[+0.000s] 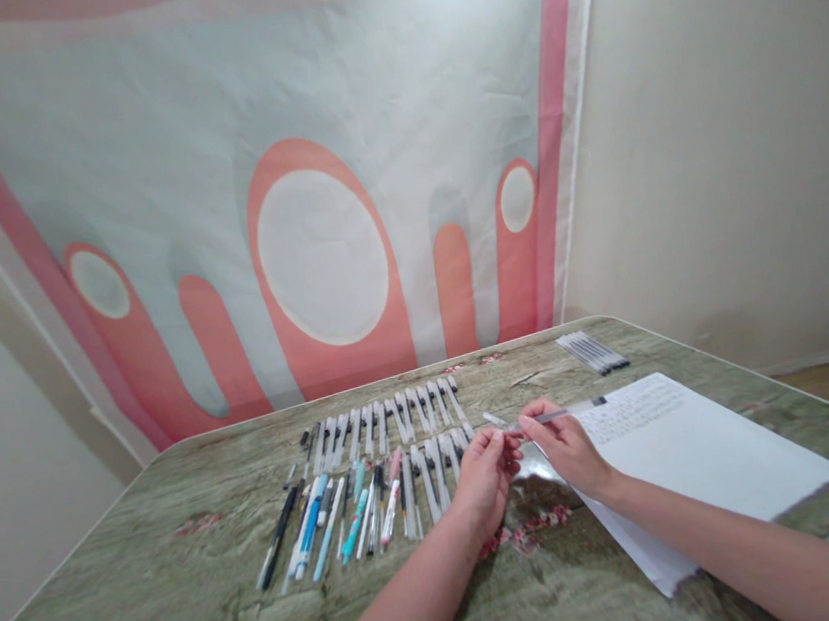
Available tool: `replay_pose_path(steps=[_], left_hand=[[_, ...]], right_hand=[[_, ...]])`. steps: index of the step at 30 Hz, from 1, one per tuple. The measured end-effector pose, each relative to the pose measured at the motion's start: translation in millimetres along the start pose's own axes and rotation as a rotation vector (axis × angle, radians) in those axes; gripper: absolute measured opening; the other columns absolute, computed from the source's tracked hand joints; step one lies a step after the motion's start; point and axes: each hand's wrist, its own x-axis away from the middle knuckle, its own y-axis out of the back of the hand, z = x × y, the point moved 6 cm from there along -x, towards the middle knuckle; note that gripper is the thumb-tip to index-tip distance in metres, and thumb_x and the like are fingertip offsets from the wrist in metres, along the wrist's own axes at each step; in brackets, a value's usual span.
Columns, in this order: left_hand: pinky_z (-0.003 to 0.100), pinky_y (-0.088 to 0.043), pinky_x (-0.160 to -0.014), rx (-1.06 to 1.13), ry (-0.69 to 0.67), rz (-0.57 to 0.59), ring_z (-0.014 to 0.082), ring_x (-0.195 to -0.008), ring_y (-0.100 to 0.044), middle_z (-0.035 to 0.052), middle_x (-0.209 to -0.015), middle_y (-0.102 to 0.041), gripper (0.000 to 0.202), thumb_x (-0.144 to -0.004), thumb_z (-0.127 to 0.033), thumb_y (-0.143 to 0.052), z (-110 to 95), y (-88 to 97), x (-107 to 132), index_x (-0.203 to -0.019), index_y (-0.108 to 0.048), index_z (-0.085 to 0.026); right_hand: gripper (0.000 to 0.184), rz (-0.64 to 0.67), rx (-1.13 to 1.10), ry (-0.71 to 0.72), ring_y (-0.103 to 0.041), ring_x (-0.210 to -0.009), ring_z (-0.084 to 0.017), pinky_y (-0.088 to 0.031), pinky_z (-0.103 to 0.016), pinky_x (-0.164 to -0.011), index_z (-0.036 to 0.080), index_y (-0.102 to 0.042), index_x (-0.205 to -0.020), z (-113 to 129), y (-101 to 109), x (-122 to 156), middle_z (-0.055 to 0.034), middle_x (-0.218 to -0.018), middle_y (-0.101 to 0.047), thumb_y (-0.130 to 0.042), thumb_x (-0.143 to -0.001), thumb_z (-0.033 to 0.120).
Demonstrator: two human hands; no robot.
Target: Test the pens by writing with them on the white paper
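A slim, clear-grey pen (581, 405) with a black end is between my two hands, above the table near the paper's top left corner. My right hand (571, 447) is closed around its barrel, and the black end sticks out to the right. The fingers of my left hand (486, 473) pinch at the pen's other end, hiding its tip. Just beyond the fingertips lies a small whitish piece (494, 420), partly hidden. Below my right hand is a stack of white paper (704, 456) with handwritten lines at its top.
Left of my hands, capped clear pens (369, 429) form a back row. In front lie mixed pens, including a black pen (280, 538) and a blue pen (310, 527). Several thin refills with black ends (592, 352) lie at the back right of the wood-patterned table (191, 580).
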Motion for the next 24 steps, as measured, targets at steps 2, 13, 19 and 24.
replay_pose_path(steps=[2,13,19,24], left_hand=[[0.021,-0.034,-0.056,0.001,0.000,-0.008,0.0077,-0.059,-0.048,0.0010,-0.069,-0.055,0.029,-0.067,-0.038,-0.065,0,0.6,0,-0.071,-0.048,-0.015],[0.021,-0.035,-0.058,-0.013,-0.001,-0.001,0.0076,-0.060,-0.048,0.0010,-0.070,-0.056,0.030,-0.066,-0.039,-0.066,-1,1.4,1,-0.071,-0.048,-0.015],[0.021,-0.035,-0.058,-0.048,-0.009,-0.018,0.0079,-0.060,-0.049,0.0012,-0.071,-0.055,0.032,-0.064,-0.040,-0.067,0,4.7,-2,-0.071,-0.049,-0.015],[0.021,-0.035,-0.058,-0.083,-0.011,-0.017,0.0076,-0.059,-0.048,0.0006,-0.070,-0.055,0.032,-0.063,-0.041,-0.067,0,5.9,-2,-0.071,-0.049,-0.016]], right_hand=[[0.020,-0.007,0.007,-0.001,-0.053,-0.063,-0.013,-0.041,-0.024,-0.059,0.019,-0.050,-0.075,-2,0,0,0.0002,-0.068,-0.055,-0.046,-0.081,0.037],[0.020,0.030,0.059,0.048,-0.049,-0.058,-0.013,-0.039,-0.023,-0.052,0.020,-0.051,-0.075,6,0,2,0.0012,-0.062,-0.053,-0.046,-0.081,0.038],[0.020,0.036,0.062,0.044,-0.047,-0.055,-0.013,-0.038,-0.024,-0.052,0.020,-0.050,-0.074,5,-1,2,0.0018,-0.060,-0.050,-0.045,-0.082,0.038],[0.021,0.046,0.083,0.043,-0.046,-0.054,-0.013,-0.037,-0.024,-0.052,0.021,-0.050,-0.074,5,-1,2,0.0024,-0.056,-0.048,-0.044,-0.082,0.039]])
